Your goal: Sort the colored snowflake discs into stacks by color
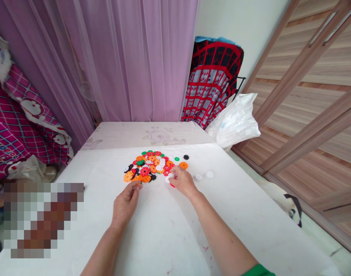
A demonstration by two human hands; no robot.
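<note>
A pile of plastic snowflake discs (145, 171) in orange, red, white, black and green lies on the white tablecloth (152, 230). My left hand (126, 201) is at the pile's near left edge, its thumb and fingers drawn together beside the orange discs. Whatever may be between those fingertips is too small to make out. On the pile's right side, my right hand (183, 181) pinches a white snowflake disc (170, 176), partly covered by the fingers. A red disc edge shows just below that hand.
Right of the pile lie a loose orange disc (183, 165), a black disc (186, 157), a small green disc (177, 158) and pale discs (209, 174). A white plastic bag (235, 120) stands at the table's far right corner. Purple curtains (143, 57) hang behind. A pixelated patch covers the left.
</note>
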